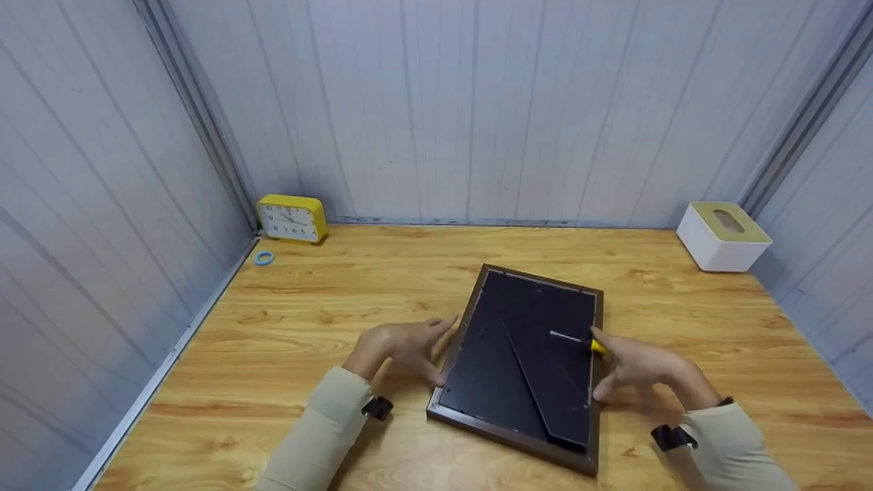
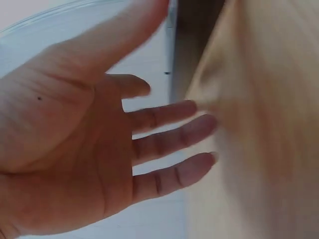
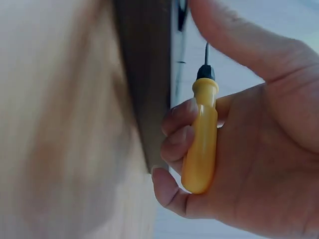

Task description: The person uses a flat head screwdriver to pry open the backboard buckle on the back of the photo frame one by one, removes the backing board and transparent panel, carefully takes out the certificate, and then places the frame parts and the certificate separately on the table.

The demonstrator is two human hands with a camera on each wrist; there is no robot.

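Note:
A dark picture frame [image 1: 505, 307] lies face down on the wooden table, its black back panel upward. The frame's stand [image 1: 556, 395] is attached to that panel and slants toward the near right corner. My left hand [image 1: 409, 344] is at the frame's left side, thumb tip at the rim, and in the left wrist view its fingers are spread and hold nothing. At the opposite side, my right hand [image 1: 641, 361] grips a screwdriver [image 3: 202, 144] by its yellow handle, several fingers curled round it. The metal shaft points left over the back panel, and the right thumb meets the frame's edge.
A yellow alarm clock [image 1: 293, 219] stands at the back left corner, with a small blue ring [image 1: 264, 258] in front of it. At the back right is a white tissue box [image 1: 716, 245] with a wood-coloured lid. Pale panel walls enclose the table on three sides.

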